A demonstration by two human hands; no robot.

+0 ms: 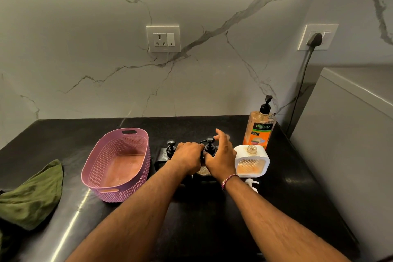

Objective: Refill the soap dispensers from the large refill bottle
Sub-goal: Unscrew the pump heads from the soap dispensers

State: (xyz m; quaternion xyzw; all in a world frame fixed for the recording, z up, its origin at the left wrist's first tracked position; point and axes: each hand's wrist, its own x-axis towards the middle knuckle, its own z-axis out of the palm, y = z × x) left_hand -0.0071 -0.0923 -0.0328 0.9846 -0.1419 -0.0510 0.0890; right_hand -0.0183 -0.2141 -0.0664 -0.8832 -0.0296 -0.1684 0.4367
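Two black soap dispensers stand side by side on the black counter. My left hand [188, 158] wraps the body of the middle black dispenser [204, 171], and my right hand [221, 155] has its fingers around that dispenser's black pump head [209, 144]. The other black dispenser [169, 152] stands just left of my hands. To the right, a white dispenser [252, 162] has an uncapped neck and some orange soap inside; its white pump [252, 184] lies on the counter in front of it. The large orange refill bottle [259, 130] with a black pump stands upright behind it.
A pink perforated basket [116, 165] sits left of the dispensers. A green cloth [32, 193] lies at the far left. A grey appliance [350, 134] borders the counter on the right, with a black cable [302, 83] running up to a wall socket. Marble wall behind.
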